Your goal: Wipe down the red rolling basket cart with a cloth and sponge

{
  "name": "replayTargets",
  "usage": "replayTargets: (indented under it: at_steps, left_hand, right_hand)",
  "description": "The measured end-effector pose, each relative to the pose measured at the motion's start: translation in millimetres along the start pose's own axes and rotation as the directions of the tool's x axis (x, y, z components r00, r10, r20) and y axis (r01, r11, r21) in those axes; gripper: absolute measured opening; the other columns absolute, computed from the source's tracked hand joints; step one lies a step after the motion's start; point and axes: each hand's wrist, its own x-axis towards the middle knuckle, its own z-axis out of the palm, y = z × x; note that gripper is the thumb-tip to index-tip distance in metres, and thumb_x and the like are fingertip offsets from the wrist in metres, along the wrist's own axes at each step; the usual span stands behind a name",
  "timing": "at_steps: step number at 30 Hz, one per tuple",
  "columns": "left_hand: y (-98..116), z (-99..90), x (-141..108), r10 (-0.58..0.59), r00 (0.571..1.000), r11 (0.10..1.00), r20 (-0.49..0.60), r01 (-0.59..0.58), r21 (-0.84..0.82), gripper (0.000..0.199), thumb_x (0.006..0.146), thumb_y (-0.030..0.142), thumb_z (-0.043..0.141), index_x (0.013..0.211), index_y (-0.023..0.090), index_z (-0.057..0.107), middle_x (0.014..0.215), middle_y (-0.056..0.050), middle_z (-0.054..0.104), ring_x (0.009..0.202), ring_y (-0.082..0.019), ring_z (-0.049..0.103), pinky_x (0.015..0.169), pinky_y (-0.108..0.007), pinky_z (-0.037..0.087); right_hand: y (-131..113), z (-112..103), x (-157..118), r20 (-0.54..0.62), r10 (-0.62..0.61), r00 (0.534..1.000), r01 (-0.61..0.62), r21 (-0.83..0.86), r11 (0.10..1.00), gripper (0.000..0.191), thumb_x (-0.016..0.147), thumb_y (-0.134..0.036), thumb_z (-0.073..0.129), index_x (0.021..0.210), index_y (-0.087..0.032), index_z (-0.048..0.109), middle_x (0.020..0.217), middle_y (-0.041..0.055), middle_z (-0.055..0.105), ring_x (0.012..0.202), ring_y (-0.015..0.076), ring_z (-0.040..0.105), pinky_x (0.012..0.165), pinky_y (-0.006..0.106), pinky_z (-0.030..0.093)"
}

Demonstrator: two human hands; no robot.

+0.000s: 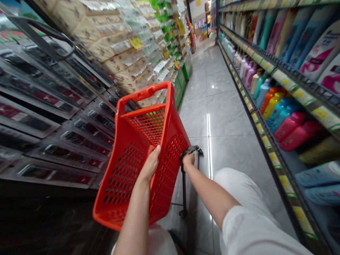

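A red plastic shopping basket [145,92] with perforated walls stands tilted in front of me, and nothing shows inside it. My left hand [151,164] is closed over its near rim, the thumb on top and the other fingers mostly hidden. Beside the basket's right wall, my right hand [189,160] is closed around a black part of a cart frame [184,187]. A small caster [183,213] shows at the foot of that frame. Part of the right hand's grip is hidden by the black piece.
Shelves of colourful bottles [290,127] line the right side, with a shelf edge [273,156] running close by. Hanging blister packs [77,141] and stacked packaged goods [119,46] crowd the left. A grey tiled floor [220,102] stretches down the aisle.
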Motion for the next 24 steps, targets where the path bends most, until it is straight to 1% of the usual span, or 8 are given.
replayTargets:
  at_steps: [3,6,9,13,15,18,21,24]
  left_hand:
    - [-3.9,-2.5,3.1,-0.007,1.000,1.000,0.006,0.007,-0.007,0.076,0.067,0.075,0.061,0.112,0.015,0.072,0.122,-0.009,0.069,0.133,-0.032,0.047,0.117,-0.041,0.030]
    - [-7.0,-3.9,7.8,-0.007,1.000,0.999,0.009,0.007,-0.038,0.077,0.068,0.074,0.062,0.116,0.013,0.070,0.122,-0.010,0.069,0.133,-0.032,0.047,0.117,-0.043,0.029]
    - [-10.4,-4.3,12.6,0.019,0.999,0.998,-0.035,-0.021,-0.054,0.072,0.071,0.068,0.064,0.118,0.013,0.069,0.122,-0.010,0.068,0.135,-0.031,0.044,0.118,-0.045,0.027]
    - [-17.1,-5.6,18.2,0.012,0.998,0.993,-0.061,-0.019,-0.115,0.069,0.073,0.065,0.065,0.121,0.014,0.067,0.122,-0.009,0.069,0.136,-0.030,0.044,0.118,-0.046,0.027]
    - [-21.1,-7.6,22.2,0.008,0.999,0.990,-0.053,-0.015,-0.139,0.069,0.073,0.065,0.064,0.121,0.015,0.067,0.123,-0.009,0.068,0.137,-0.030,0.042,0.118,-0.045,0.027]
    - [-26.3,-11.8,30.6,0.023,0.998,0.990,-0.066,-0.032,-0.138,0.066,0.074,0.064,0.064,0.119,0.016,0.068,0.128,-0.008,0.066,0.140,-0.029,0.037,0.119,-0.042,0.025]
    - [-28.8,-15.4,37.5,0.032,0.995,0.992,-0.098,-0.043,-0.119,0.064,0.074,0.060,0.066,0.119,0.015,0.068,0.131,-0.009,0.064,0.142,-0.028,0.035,0.120,-0.042,0.023]
    - [-29.3,-16.9,38.4,0.037,0.996,0.992,-0.086,-0.047,-0.116,0.064,0.076,0.061,0.063,0.119,0.014,0.067,0.130,-0.010,0.064,0.140,-0.028,0.037,0.119,-0.044,0.025]
  right_hand:
    - [-22.3,-8.7,3.2,-0.058,0.102,0.993,-0.097,0.080,0.992,0.045,0.099,-0.031,0.023,0.129,-0.009,0.049,0.110,0.0216,0.066,0.094,0.0266,0.067,0.070,0.032,0.049]
    - [-44.0,-23.5,6.4,-0.179,-0.022,0.984,0.074,0.284,0.956,0.047,0.099,-0.042,0.027,0.129,-0.014,0.048,0.116,0.0170,0.063,0.106,0.0241,0.062,0.083,0.030,0.047]
    - [-41.0,-28.3,-3.3,-0.227,-0.147,0.963,0.222,0.353,0.909,0.046,0.095,-0.046,0.040,0.129,-0.016,0.049,0.120,0.0164,0.060,0.110,0.0260,0.058,0.088,0.034,0.045]
    - [-21.5,-15.9,-28.4,-0.030,0.068,0.997,-0.053,0.354,0.934,0.037,0.094,-0.035,0.041,0.122,-0.014,0.054,0.110,0.0193,0.062,0.100,0.0287,0.062,0.081,0.038,0.047]
    - [-25.1,-13.5,-38.4,0.003,0.092,0.996,-0.087,0.377,0.922,0.035,0.095,-0.031,0.037,0.118,-0.014,0.056,0.106,0.0183,0.064,0.098,0.0283,0.063,0.080,0.039,0.048]
    - [-46.6,-24.5,-49.7,-0.092,-0.127,0.988,0.155,0.436,0.886,0.039,0.097,-0.035,0.034,0.123,-0.016,0.055,0.114,0.0155,0.063,0.108,0.0262,0.060,0.090,0.038,0.048]
    - [-59.1,-40.9,-70.3,-0.183,-0.379,0.907,0.421,0.427,0.800,0.047,0.094,-0.041,0.041,0.134,-0.017,0.050,0.125,0.0144,0.058,0.119,0.0259,0.054,0.099,0.039,0.045]
    - [-46.6,-44.1,-106.8,-0.158,-0.493,0.856,0.512,0.392,0.764,0.055,0.090,-0.034,0.049,0.142,-0.016,0.043,0.131,0.0158,0.052,0.123,0.0268,0.051,0.102,0.041,0.045]
